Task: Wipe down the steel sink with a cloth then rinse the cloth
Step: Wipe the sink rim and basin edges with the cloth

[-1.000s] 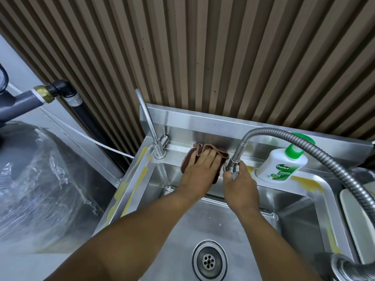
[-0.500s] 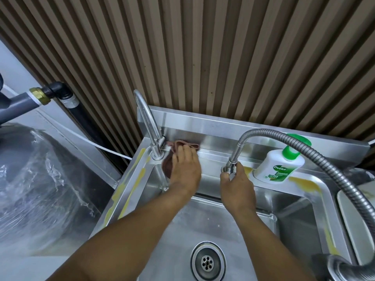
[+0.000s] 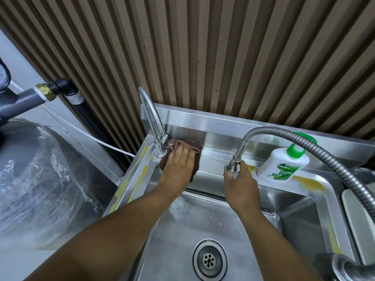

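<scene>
left hand (image 3: 178, 169) flat on cloth (image 3: 195, 147) by tap (image 3: 156, 136); right hand (image 3: 241, 186) grips hose base (image 3: 233, 164) beside soap bottle (image 3: 284, 165).

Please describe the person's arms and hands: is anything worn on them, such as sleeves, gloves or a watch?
No. The left hand and right hand wear no gloves, and no ring shows. The left forearm and right forearm are bare: no sleeve, watch or band in view.
</scene>
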A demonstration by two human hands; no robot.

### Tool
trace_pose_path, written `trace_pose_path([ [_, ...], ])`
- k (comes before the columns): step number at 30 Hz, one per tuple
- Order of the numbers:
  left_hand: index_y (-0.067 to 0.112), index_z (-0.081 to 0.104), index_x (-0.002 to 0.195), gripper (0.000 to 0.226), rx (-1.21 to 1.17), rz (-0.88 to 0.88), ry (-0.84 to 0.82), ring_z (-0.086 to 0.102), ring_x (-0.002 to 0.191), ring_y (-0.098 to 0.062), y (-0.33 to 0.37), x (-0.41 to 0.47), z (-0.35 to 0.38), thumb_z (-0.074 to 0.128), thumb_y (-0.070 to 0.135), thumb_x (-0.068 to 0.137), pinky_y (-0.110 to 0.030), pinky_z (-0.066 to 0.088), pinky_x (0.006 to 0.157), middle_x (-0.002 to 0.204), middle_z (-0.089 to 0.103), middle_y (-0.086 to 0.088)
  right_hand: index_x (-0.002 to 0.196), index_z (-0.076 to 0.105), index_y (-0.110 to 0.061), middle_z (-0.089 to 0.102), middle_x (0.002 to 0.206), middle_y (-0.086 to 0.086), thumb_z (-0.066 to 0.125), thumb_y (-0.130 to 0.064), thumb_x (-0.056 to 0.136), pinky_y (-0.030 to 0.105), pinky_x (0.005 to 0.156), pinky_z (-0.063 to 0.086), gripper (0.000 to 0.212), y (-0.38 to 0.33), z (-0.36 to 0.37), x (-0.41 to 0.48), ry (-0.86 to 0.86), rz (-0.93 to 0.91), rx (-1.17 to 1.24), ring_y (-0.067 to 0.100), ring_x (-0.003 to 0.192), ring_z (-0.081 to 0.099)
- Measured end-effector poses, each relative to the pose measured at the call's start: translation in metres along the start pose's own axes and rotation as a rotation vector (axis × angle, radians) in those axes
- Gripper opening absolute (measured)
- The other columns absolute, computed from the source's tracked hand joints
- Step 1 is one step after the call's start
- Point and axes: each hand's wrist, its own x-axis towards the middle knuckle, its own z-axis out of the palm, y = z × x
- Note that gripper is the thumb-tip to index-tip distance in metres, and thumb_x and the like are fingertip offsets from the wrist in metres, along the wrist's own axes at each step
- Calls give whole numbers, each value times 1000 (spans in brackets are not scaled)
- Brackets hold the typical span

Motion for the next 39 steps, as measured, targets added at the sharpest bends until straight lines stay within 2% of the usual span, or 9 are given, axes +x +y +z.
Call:
trace_pose_path([
  [7,-3,15,154,76,-132,-318,-9,14,150,-45,47,4,-12,51,6,88,-53,7,122,159,21,-30,129,48,-26,61,91,4,46,-31,98,37,73,41,32,2,0,0,5,-11,5,31,83,53],
  [11,9,52,136,55,-290,-90,220,42,139,-36,84,-2,4,57,5,82,-51,28,116,139,53,-16,132,47,-25,65,100,9,46,-30,97,38,75,41,36,0,-2,0,8,-21,-1,33,87,53],
  [14,18,47,139,55,-429,162,269,37,141,-23,75,-4,5,65,16,87,-42,25,116,141,52,-2,140,44,-26,67,110,10,47,-32,95,40,81,45,46,1,-1,0,-4,-17,-18,34,98,58],
  [16,19,41,145,60,-319,275,262,38,141,-24,46,-6,7,61,14,89,-43,30,112,145,49,-1,136,46,-27,67,109,9,47,-34,94,43,83,48,42,2,-1,1,-10,-19,-19,35,98,59],
  [23,-1,43,144,73,-21,110,237,46,134,-41,-29,-13,21,69,2,75,-51,37,111,140,51,-23,131,47,-29,66,99,9,45,-33,97,42,79,49,34,2,-2,0,-20,-24,-8,34,89,59],
  [29,3,30,153,89,-151,-173,101,24,148,-40,27,-3,5,71,3,74,-51,18,120,155,35,-20,138,44,-26,59,94,5,45,-32,97,39,77,44,41,2,-1,-1,-14,-16,7,31,86,53],
  [33,11,56,134,56,-375,90,212,40,139,-32,72,-1,8,70,10,81,-52,34,113,137,56,-10,130,48,-25,64,97,8,47,-31,95,41,79,45,36,0,-3,-1,-13,-4,9,34,90,55],
  [37,16,47,146,63,-435,226,283,34,145,-26,48,-23,9,60,7,85,-44,25,119,147,50,-4,124,50,-25,65,98,9,48,-33,94,42,81,48,31,-2,-6,-3,-31,-10,0,36,95,59],
  [39,14,49,146,69,-621,136,347,38,143,-29,32,-44,19,58,4,78,-42,22,122,147,51,-11,122,50,-25,65,99,9,47,-33,95,42,80,47,28,-2,-6,-3,-28,-11,-4,37,93,59],
])
